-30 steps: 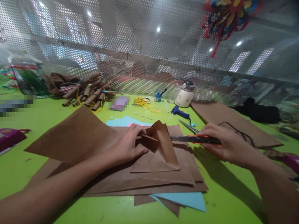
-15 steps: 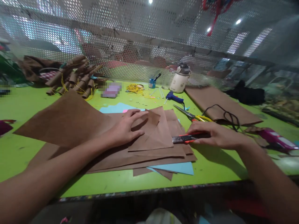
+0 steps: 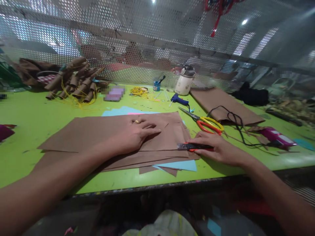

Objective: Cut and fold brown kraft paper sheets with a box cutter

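My left hand [image 3: 137, 133] lies on the top sheet of brown paper [image 3: 95, 131], fingers loosely spread and pressing it down. A ring shows on one finger. In my right hand [image 3: 221, 149] is an orange and black utility knife [image 3: 189, 146], whose metal end rests over the right edge of the paper stack. Light blue paper [image 3: 183, 165] sticks out beneath the brown sheets at the front, and more shows behind. Scissors [image 3: 205, 123] with yellow and red handles lie just beyond my right hand.
A blue glue gun [image 3: 179, 99], a white bottle [image 3: 184, 82] and a blue jar [image 3: 156, 86] stand or lie behind. Rolled brown tubes [image 3: 82, 85] are heaped at the back left. Folded brown paper [image 3: 221, 105] and a black cord [image 3: 242, 137] lie right. The green table's front edge [image 3: 110, 190] is close.
The raised left part of the top brown sheet now lies flat on the stack. My left hand has flattened onto it; my right hand keeps the knife at the paper's right edge.
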`<state>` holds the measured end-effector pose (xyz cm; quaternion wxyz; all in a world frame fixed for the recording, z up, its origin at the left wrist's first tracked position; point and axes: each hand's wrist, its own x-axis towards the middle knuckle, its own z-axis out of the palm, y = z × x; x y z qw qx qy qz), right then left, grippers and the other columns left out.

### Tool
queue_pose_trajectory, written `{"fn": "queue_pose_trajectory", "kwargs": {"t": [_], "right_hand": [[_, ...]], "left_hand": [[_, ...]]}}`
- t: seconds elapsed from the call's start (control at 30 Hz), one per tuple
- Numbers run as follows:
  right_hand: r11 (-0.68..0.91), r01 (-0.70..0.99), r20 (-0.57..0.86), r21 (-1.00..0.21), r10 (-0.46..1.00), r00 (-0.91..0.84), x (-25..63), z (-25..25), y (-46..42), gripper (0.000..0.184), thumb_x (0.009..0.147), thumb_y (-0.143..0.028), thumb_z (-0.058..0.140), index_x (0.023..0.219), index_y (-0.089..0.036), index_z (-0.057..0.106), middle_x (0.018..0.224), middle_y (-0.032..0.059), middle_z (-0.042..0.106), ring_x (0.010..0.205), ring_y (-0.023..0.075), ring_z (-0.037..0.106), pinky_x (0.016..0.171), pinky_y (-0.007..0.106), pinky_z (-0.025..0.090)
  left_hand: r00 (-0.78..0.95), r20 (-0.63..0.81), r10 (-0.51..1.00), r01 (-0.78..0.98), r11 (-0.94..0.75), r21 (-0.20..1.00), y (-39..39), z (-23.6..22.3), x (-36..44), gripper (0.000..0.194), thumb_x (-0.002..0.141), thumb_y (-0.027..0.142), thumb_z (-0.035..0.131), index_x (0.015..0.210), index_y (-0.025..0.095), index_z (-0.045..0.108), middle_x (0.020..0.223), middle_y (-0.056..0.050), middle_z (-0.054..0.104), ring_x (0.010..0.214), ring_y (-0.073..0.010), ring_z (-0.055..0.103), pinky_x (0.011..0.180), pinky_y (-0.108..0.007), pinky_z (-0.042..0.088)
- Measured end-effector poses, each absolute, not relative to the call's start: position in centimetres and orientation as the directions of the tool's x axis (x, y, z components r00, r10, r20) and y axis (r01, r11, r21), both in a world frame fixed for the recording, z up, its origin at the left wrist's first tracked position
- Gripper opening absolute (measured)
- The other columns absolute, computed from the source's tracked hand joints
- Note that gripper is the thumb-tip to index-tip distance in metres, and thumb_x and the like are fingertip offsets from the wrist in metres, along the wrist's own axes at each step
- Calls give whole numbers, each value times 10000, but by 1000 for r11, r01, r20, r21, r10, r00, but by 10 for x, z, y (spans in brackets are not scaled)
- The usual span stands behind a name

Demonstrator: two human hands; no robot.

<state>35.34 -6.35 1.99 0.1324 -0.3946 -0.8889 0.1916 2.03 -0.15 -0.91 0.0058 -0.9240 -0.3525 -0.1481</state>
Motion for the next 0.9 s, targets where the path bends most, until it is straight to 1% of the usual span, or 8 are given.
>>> {"fn": "queue_pose_trajectory", "kwargs": {"t": [0.07, 0.1, 0.17, 0.23, 0.3, 0.47, 0.73, 0.9], "right_hand": [[619, 644, 100, -449, 751, -652, 356, 19, -66, 349, 948, -334, 510, 1272, -257, 616, 936, 67, 600, 839, 178, 580, 766, 315, 493], [617, 643, 105, -453, 754, -649, 357, 19, -68, 351, 948, -340, 511, 1271, -258, 619, 931, 67, 602, 835, 177, 580, 760, 313, 494], [608, 647, 107, -460, 761, -640, 358, 20, -70, 351, 944, -350, 518, 1265, -263, 628, 929, 68, 607, 832, 180, 583, 755, 311, 494], [601, 657, 104, -456, 769, -631, 357, 20, -71, 345, 940, -352, 523, 1254, -269, 638, 927, 67, 607, 829, 180, 584, 758, 308, 492], [599, 668, 102, -441, 773, -626, 355, 20, -71, 344, 939, -351, 526, 1252, -267, 640, 910, 63, 596, 814, 176, 574, 746, 299, 488], [617, 676, 119, -404, 767, -630, 351, 16, -76, 368, 950, -358, 507, 1280, -242, 622, 851, 58, 572, 770, 171, 549, 709, 295, 473], [579, 696, 153, -424, 804, -575, 355, 17, -95, 354, 960, -355, 484, 1256, -242, 639, 933, 88, 626, 857, 197, 593, 743, 316, 498], [572, 695, 138, -436, 805, -576, 346, 17, -88, 365, 957, -365, 493, 1262, -223, 635, 894, 81, 619, 794, 182, 579, 716, 307, 486]], "left_hand": [[750, 275, 602, 614, -788, 50, 0, -10, 20, 443, 947, 210, 403, 1316, 401, 557, 1444, -21, 503, 1285, -321, 435, 1044, -558, 235], [775, 264, 574, 585, -810, 45, 0, -10, 20, 476, 939, 176, 400, 1329, 409, 539, 1466, -11, 480, 1324, -313, 402, 1058, -552, 213], [820, 224, 527, 524, -848, 80, 2, -9, 20, 532, 926, 121, 381, 1360, 403, 503, 1483, 3, 458, 1374, -270, 361, 1086, -509, 201], [841, 181, 510, 492, -860, 139, 4, -7, 20, 554, 919, 100, 373, 1379, 388, 482, 1484, 6, 456, 1380, -235, 366, 1095, -464, 221], [843, 149, 517, 494, -853, 166, 4, -5, 20, 559, 916, 94, 367, 1385, 378, 477, 1486, 0, 452, 1371, -227, 386, 1095, -456, 231], [834, 105, 542, 528, -838, 138, 5, -5, 21, 561, 915, 89, 353, 1388, 364, 479, 1498, -6, 432, 1373, -238, 382, 1092, -469, 238], [840, 131, 527, 513, -849, 129, 6, -6, 21, 549, 914, 97, 360, 1369, 370, 501, 1481, 3, 455, 1362, -219, 397, 1095, -445, 251], [838, 144, 527, 512, -849, 128, 6, -6, 21, 539, 920, 103, 359, 1365, 370, 506, 1479, 6, 458, 1363, -222, 398, 1091, -448, 248]]}}
